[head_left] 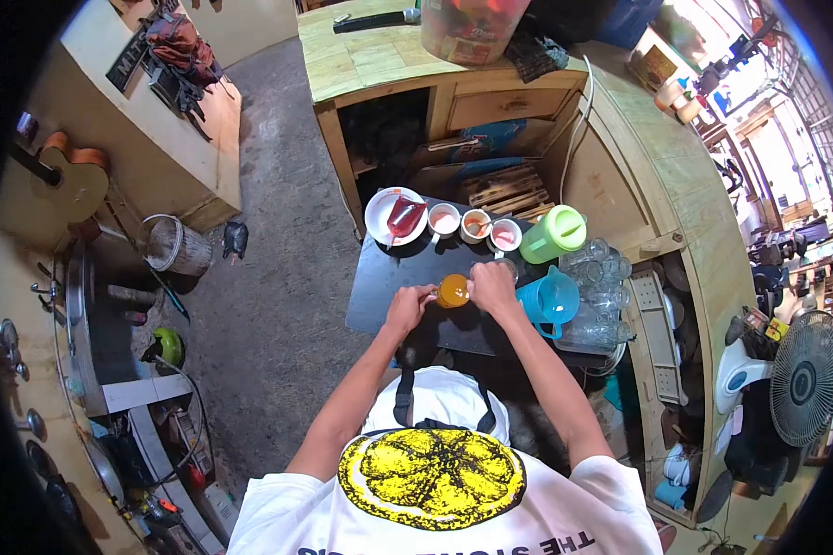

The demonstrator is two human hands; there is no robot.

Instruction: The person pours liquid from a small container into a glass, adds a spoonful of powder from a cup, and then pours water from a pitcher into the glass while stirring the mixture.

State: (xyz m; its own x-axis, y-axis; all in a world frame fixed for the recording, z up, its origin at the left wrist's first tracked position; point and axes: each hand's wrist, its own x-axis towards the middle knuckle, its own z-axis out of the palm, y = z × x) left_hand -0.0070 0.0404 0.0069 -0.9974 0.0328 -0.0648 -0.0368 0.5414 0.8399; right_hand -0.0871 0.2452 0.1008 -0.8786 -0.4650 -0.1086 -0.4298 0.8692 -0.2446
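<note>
I clench my left hand and right hand around the orange cup, steadying it mid-tabletop, clear of the mugs along its far edge.

- Setting: a small drink stall or makeshift kitchen, partly open to the outside.
- Rough plywood counter with open shelves, bare concrete floor.
- Dark worktop carries a row of cups, a green pitcher, a blue pitcher.
- Clear glasses stacked beside it.
- Standing fan at right; metal sink at left.
</note>
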